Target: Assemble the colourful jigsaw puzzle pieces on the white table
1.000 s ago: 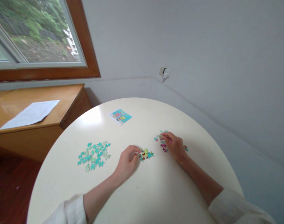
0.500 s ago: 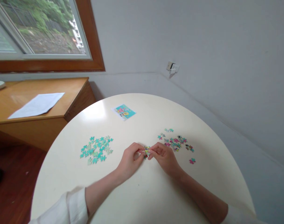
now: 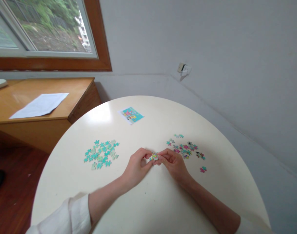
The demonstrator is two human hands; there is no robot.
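My left hand (image 3: 137,165) and my right hand (image 3: 172,164) meet at the middle of a round cream table (image 3: 148,201). Both pinch a small joined cluster of yellow and teal puzzle pieces (image 3: 153,157) between thumbs and fingertips, just above the tabletop. Several loose teal pieces (image 3: 101,154) lie to the left of my left hand. A mixed pile of pink, teal and dark pieces (image 3: 186,148) lies to the right of my right hand, with one stray pink-teal piece (image 3: 203,169) nearer me. A small picture card (image 3: 130,115) rests at the far side of the table.
A wooden desk (image 3: 41,110) with a white sheet of paper (image 3: 39,105) stands to the left, under a wood-framed window (image 3: 48,32). A grey wall with a small white socket (image 3: 183,69) runs behind the table. Dark wood floor shows at the left.
My right hand left the mixed pile and came over to my left hand. Both hands now pinch the small cluster, lifted off the table.
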